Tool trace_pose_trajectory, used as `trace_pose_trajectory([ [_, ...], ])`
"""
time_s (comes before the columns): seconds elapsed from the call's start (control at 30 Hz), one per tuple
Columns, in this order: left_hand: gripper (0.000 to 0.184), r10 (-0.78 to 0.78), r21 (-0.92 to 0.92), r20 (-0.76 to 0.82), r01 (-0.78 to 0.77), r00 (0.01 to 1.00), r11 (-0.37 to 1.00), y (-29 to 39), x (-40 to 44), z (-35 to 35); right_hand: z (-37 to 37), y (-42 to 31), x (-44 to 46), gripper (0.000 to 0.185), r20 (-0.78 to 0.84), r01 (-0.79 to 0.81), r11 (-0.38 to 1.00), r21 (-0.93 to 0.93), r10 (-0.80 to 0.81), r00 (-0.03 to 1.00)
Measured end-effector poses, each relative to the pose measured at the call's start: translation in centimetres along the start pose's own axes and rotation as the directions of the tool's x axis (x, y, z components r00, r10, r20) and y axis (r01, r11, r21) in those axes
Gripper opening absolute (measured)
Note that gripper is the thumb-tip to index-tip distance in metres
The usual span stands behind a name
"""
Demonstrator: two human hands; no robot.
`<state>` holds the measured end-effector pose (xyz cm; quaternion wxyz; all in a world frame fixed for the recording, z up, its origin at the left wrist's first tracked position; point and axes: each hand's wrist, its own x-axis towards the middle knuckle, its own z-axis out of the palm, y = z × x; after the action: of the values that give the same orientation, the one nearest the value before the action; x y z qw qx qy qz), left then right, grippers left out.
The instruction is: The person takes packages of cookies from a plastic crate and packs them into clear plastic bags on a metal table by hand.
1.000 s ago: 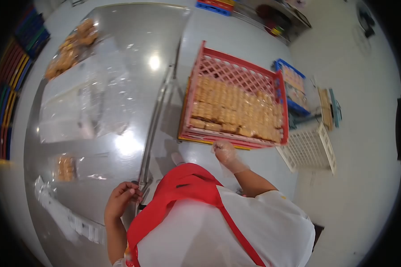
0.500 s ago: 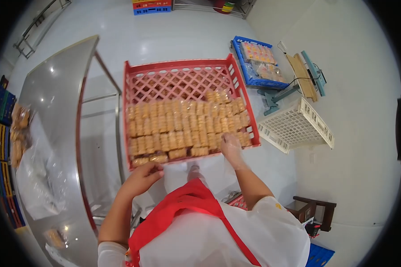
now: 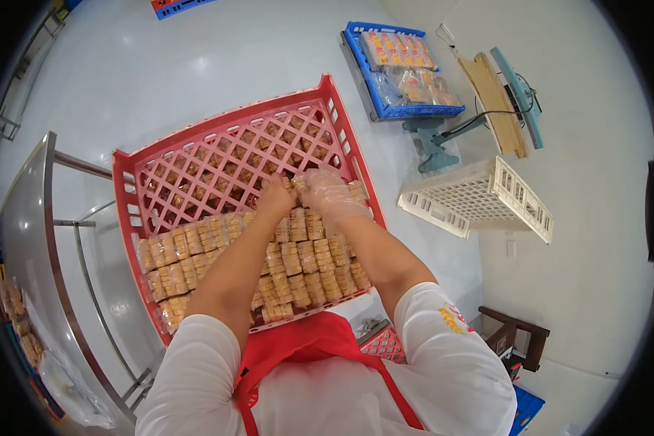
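A red crate [image 3: 125, 190] holds rows of packed biscuits [image 3: 218, 231] in clear wrap over its near part, while its latticed far part shows more packs beneath. My left hand [image 3: 277, 195], bare, is inside the crate with its fingers pressed round the end of a small biscuit pack [image 3: 299, 187]. Right beside it, my right hand [image 3: 327, 195] wears a clear plastic glove and grips the same pack from the other side.
Left lies a steel table [image 3: 36, 240] with plastic bags. Beyond the crate at right are a blue crate [image 3: 407, 111] of packs, a teal scale [image 3: 432, 145] and a white crate [image 3: 487, 192]. A red crate [image 3: 386, 344] stands near my right side.
Both hands have moved from the crate's near edge to its far half and come together at a pack. The red crate now appears nearer and turned, and the steel table lies farther left.
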<state>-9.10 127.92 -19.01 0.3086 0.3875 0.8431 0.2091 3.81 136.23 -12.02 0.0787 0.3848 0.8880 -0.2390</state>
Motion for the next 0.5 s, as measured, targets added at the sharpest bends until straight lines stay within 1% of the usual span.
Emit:
trace_pose_trajectory([
  [0.1, 0.051, -0.051, -0.085, -0.043, 0.047, 0.998, 0.995, 0.1, 1.7, 1.9, 1.2, -0.2, 1.7, 0.039, 0.097, -0.192, 0.981, 0.033, 0.188, 0.977],
  [0.2, 0.047, 0.002, -0.219, 0.027, 0.004, 1.0, 0.976, -1.0, 3.2, 3.0, -0.1, -0.5, 2.4, 0.037, 0.199, -0.34, 0.934, 0.106, 0.315, 0.928],
  [0.3, 0.038, -0.071, -0.358, -0.05, 0.049, 0.996, 0.933, -1.6, 3.5, 4.4, 1.2, 0.2, 3.8, 0.031, 0.276, -0.365, 0.881, 0.302, 0.286, 0.918],
  [0.4, 0.043, -0.085, -0.427, -0.106, 0.032, 0.991, 0.904, -1.2, 2.6, 3.3, 4.1, 0.4, 4.5, 0.028, 0.079, -0.306, 0.846, 0.437, 0.302, 0.95],
  [0.5, 0.058, -0.055, -0.622, -0.317, -0.163, 0.947, 0.766, 2.4, -1.5, -2.0, 2.6, -1.3, 2.8, 0.025, -0.159, -0.066, 0.91, 0.41, 0.142, 0.977],
])
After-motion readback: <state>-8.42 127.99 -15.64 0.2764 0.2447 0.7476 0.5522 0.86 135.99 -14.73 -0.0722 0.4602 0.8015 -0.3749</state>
